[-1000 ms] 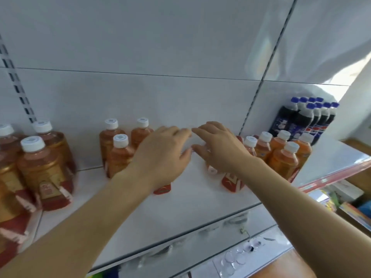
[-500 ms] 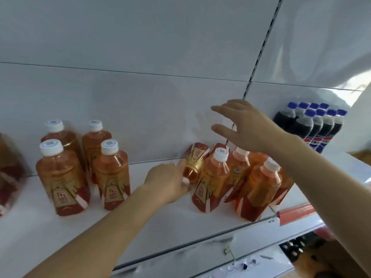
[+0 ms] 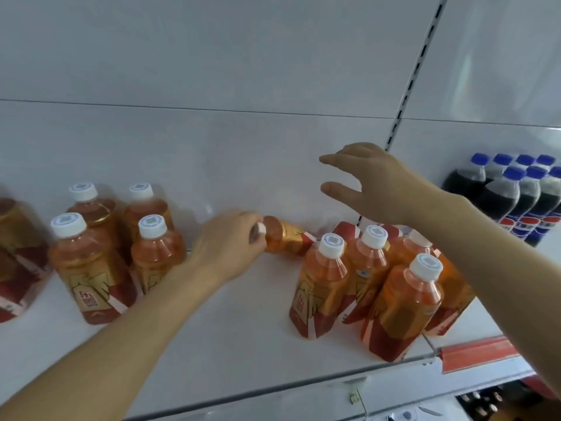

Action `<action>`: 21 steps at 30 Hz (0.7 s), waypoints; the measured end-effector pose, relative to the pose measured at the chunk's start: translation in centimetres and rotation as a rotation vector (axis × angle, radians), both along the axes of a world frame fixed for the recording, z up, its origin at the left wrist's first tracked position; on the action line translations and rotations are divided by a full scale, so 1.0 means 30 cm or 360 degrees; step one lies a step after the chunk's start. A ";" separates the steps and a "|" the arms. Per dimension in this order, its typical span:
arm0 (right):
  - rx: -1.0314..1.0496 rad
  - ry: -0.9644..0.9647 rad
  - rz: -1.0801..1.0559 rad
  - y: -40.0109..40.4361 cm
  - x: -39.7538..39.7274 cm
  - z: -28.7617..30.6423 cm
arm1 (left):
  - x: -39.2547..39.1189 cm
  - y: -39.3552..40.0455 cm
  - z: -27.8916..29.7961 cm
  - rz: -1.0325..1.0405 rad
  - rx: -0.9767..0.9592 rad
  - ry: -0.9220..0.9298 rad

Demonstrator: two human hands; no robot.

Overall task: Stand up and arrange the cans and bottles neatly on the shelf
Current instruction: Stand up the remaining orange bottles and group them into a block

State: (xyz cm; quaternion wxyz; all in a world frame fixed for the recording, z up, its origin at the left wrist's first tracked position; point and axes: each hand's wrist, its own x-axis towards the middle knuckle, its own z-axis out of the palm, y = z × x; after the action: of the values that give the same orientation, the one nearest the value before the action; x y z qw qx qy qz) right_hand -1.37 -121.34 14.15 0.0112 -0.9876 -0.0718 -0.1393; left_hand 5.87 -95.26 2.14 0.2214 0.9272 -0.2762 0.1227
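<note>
An orange tea bottle [image 3: 285,240] lies on its side at the back of the white shelf [image 3: 230,335], its white cap pointing left. My left hand [image 3: 229,247] grips that bottle at the cap and neck. My right hand [image 3: 368,183] hovers above the shelf with fingers spread, holding nothing. Just below it stands a cluster of several upright tea bottles [image 3: 367,287] with white caps and red-gold labels. Another group of upright tea bottles [image 3: 100,256] stands to the left of my left hand.
Several dark cola bottles [image 3: 513,199] with blue caps stand at the right behind the shelf divider. Larger tea bottles [image 3: 15,262] are cut off at the left edge. A red price strip [image 3: 479,354] runs along the shelf front at the right.
My left hand has closed round the lying bottle's cap end and drawn it leftward, tipping it flatter. My right hand has lifted higher, away from the standing cluster.
</note>
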 end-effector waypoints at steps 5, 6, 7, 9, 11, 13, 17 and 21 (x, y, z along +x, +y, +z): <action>-0.0015 0.0105 0.0011 0.029 0.011 -0.023 | 0.122 -0.014 0.174 0.0007 0.0210 -0.0091; -0.0010 0.0116 0.0008 0.037 0.011 -0.027 | 0.150 -0.017 0.197 0.0000 0.0274 -0.0101; -0.0001 0.0126 0.0010 0.046 0.010 -0.031 | 0.178 -0.017 0.217 -0.0008 0.0339 -0.0110; 0.0030 0.0152 0.0038 0.064 0.003 -0.038 | 0.225 -0.012 0.237 -0.0006 0.0455 -0.0100; 0.0078 0.0200 0.0092 0.082 -0.015 -0.036 | 0.254 0.004 0.242 0.0030 0.0488 -0.0060; 0.0086 0.0320 0.0134 0.097 -0.044 -0.021 | 0.270 0.017 0.244 0.0048 0.0482 -0.0037; -0.0099 0.0562 0.0177 0.119 -0.100 -0.011 | 0.259 0.008 0.244 0.0017 0.0606 -0.0019; -0.0183 0.0460 0.0212 0.153 -0.110 -0.035 | 0.135 -0.002 0.280 -0.0020 0.0392 -0.0237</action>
State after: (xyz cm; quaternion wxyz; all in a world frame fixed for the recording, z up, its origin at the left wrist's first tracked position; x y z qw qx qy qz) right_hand -4.65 -116.75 13.09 -0.0259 -0.9894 -0.1426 0.0096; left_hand 9.93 -95.32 10.56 0.0856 0.9339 -0.3107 0.1550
